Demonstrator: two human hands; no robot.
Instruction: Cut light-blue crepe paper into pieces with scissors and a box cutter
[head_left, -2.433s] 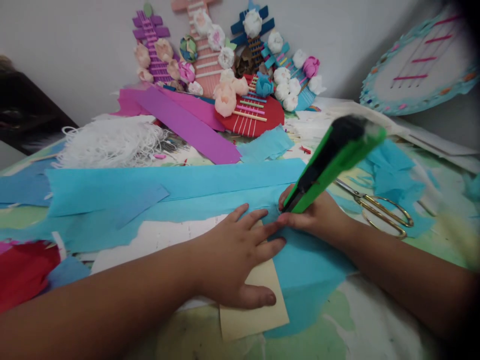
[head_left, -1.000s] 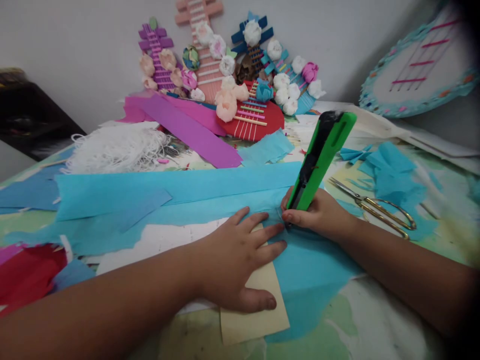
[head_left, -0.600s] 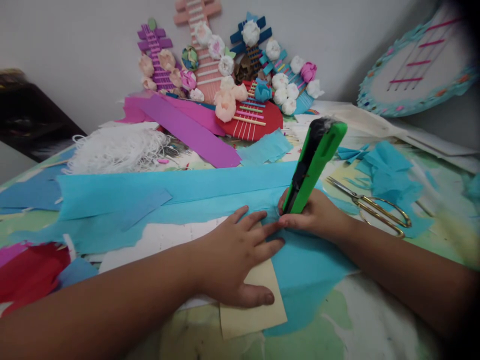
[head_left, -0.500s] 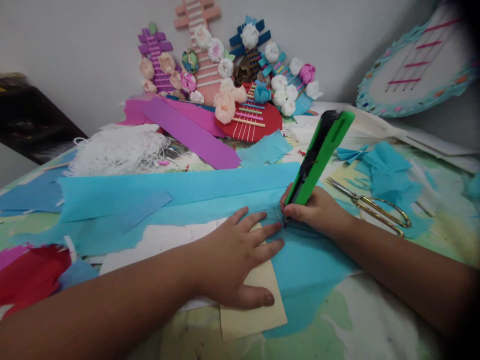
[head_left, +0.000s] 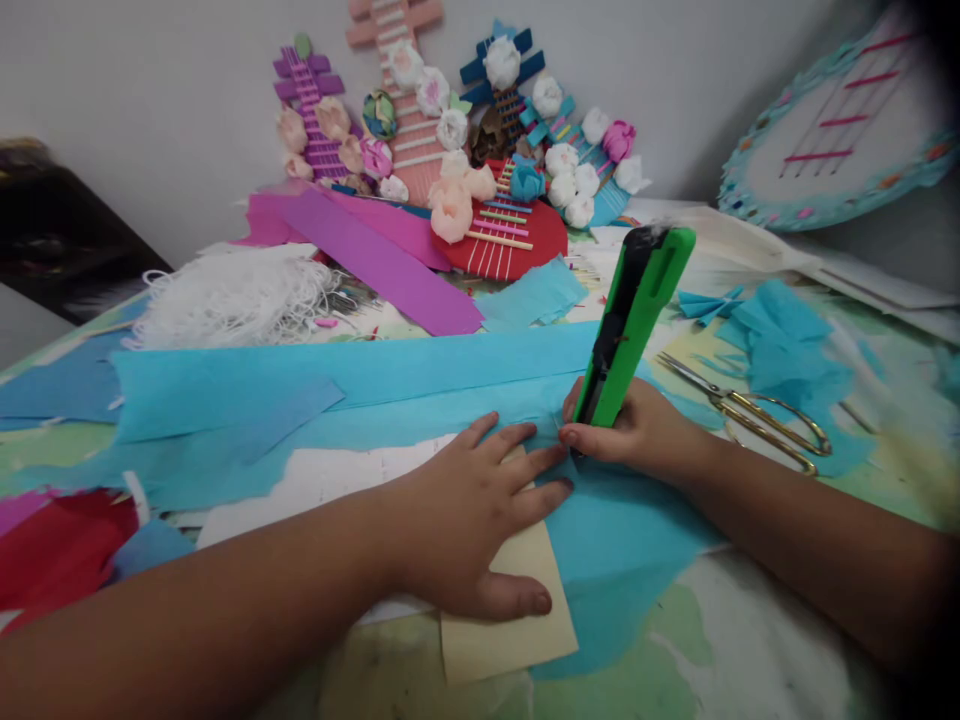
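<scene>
My left hand lies flat with its fingers spread, pressing on a cream piece of card. The card rests on turquoise crepe paper, which spreads out to its right. In my right hand is a green and black utility knife, held steeply upright with its tip down at the crepe paper by the card's far edge. The blade tip is mostly hidden by my fingers. Under my left forearm a white sheet of paper partly shows.
Gold-handled scissors and crumpled turquoise scraps lie to the right. White string is heaped at the left, near purple paper strips. Decorated guitar shapes stand against the wall. Red paper lies at the near left.
My right hand has shifted slightly, and the knife's top end has tipped a little left and stands more upright. My left hand stays spread on the card.
</scene>
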